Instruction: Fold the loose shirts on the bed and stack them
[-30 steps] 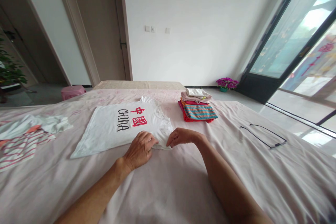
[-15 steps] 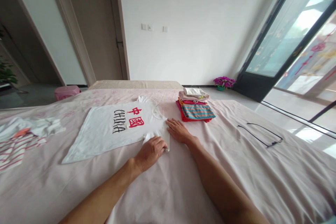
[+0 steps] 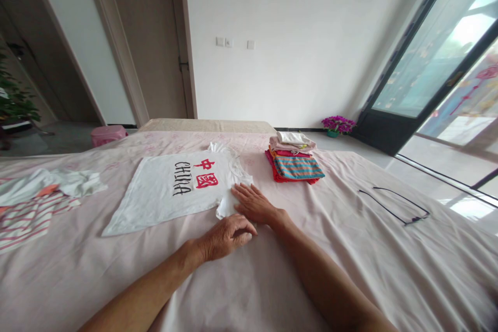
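Head view: the right hand (image 3: 254, 204), flat, gripping nothing, partly hides the shirt (image 3: 155, 187); whether the curled left hand (image 3: 225, 236) pinches anything, I cannot tell. The shirt lies left of centre, long axis running across the frame, collar (image 3: 233, 165) rightward.

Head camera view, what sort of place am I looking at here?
Probably a room in a home: a pinkish sheet lies under a spread white T-shirt, with a pink stool and potted purple flowers on the floor beyond.
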Tool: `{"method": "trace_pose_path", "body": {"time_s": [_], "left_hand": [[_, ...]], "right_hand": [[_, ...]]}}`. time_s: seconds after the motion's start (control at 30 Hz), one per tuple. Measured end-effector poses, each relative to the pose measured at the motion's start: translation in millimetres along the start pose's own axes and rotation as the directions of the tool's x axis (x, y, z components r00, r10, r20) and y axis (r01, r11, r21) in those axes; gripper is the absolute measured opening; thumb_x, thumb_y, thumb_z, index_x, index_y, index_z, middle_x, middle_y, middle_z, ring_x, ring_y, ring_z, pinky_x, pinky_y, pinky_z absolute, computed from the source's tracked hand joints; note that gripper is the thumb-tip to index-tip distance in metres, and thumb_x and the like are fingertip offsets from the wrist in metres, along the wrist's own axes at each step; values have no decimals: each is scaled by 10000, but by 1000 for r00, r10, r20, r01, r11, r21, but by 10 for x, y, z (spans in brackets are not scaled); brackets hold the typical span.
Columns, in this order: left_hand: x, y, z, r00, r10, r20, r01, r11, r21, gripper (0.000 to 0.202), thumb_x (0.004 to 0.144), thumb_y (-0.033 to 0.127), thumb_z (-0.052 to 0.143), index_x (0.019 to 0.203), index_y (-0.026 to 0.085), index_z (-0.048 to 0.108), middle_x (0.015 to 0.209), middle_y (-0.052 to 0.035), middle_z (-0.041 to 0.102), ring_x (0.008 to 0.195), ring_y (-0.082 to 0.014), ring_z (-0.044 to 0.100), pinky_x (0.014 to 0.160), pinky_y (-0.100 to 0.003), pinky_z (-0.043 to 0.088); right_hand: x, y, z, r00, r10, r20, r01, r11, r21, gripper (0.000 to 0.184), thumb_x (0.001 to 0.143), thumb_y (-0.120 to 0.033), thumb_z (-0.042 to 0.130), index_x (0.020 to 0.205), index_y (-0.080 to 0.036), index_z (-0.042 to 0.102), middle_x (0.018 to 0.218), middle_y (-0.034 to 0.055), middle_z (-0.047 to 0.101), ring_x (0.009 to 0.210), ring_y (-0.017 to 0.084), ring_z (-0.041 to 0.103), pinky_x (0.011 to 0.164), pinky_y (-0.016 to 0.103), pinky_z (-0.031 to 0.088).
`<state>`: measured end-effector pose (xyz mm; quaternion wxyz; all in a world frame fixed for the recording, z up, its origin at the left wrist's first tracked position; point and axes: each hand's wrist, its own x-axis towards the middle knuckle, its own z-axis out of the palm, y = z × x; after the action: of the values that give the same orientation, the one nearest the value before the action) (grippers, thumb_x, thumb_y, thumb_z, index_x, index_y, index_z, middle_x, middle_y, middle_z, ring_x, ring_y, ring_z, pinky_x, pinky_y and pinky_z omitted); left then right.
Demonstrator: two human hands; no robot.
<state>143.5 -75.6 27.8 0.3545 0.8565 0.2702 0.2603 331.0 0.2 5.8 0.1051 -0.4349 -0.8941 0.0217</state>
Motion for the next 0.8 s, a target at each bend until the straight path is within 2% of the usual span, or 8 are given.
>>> {"method": "trace_pose_path", "body": {"time_s": [0.1,0.2,0.3,0.4,0.47,0.57,0.73,0.8], "left_hand": [[-110,69,-91,996,-48,-78,41,995,-90,316,992,365,416,1048,202,682,1005,-36,714,955,-159,639,896,-275,476],[-261,-36,-306,953,-106,-284,105,994,-18,392,1015,390,335,1105,196,663,1049,-58,712,1016,-171,637,936,-294,472],[-484,-346,-621,881,-116,-458,231,951,204,429,1005,420,332,1221,192,625,1231,-91,661,1182,-196,577,1053,-342,419],[-830,-723,-912,865,-167,-473,403,793,458,537,986,468,334,1418,195,496,1447,-120,520,1376,-244,420,1157,-444,302],[-1116,-922,-1044,794,-308,-525,592,589,550,572,973,495,333,1472,237,446,1523,-129,436,1450,-318,304,1150,-556,248],[-1521,-1085,-1191,681,-478,-555,726,341,597,624,941,568,348,1504,303,391,1605,-128,299,1478,-401,209,1103,-675,186],[-1735,-1047,-1500,439,-676,-591,871,161,463,703,896,678,304,1520,357,337,1624,-130,246,1455,-457,226,1045,-735,182],[-1599,-971,-1593,402,-674,-619,880,97,466,717,890,687,306,1472,294,449,1588,-166,319,1451,-463,227,1070,-722,135]], "right_hand": [[-18,-75,18,999,12,37,-12,1000,-14,566,1008,-399,423,1535,-209,338,1593,94,305,1485,257,234,1219,463,128],[-21,-134,-19,999,36,13,-35,999,-20,555,1011,-395,406,1529,-205,350,1586,92,321,1483,250,241,1224,472,111],[-6,-226,-66,999,-32,22,31,999,27,602,1017,-438,385,1560,-206,267,1603,77,282,1494,231,209,1230,474,93],[-5,-331,-71,984,-159,82,150,983,105,624,1030,-501,322,1581,-249,172,1621,34,229,1503,198,175,1236,450,99],[-22,-374,-50,967,-232,101,220,968,117,630,1032,-513,313,1585,-270,135,1626,27,202,1507,194,153,1239,448,91],[-56,-382,-16,950,-298,90,290,953,93,649,1028,-501,351,1586,-276,108,1627,46,184,1508,206,142,1237,461,85],[-72,-359,-16,940,-327,96,319,944,89,667,1019,-505,382,1584,-274,114,1625,54,179,1508,215,139,1235,468,77],[-67,-363,-29,940,-325,106,315,944,101,673,1016,-518,380,1584,-272,112,1627,52,171,1509,215,133,1235,468,73]]}}
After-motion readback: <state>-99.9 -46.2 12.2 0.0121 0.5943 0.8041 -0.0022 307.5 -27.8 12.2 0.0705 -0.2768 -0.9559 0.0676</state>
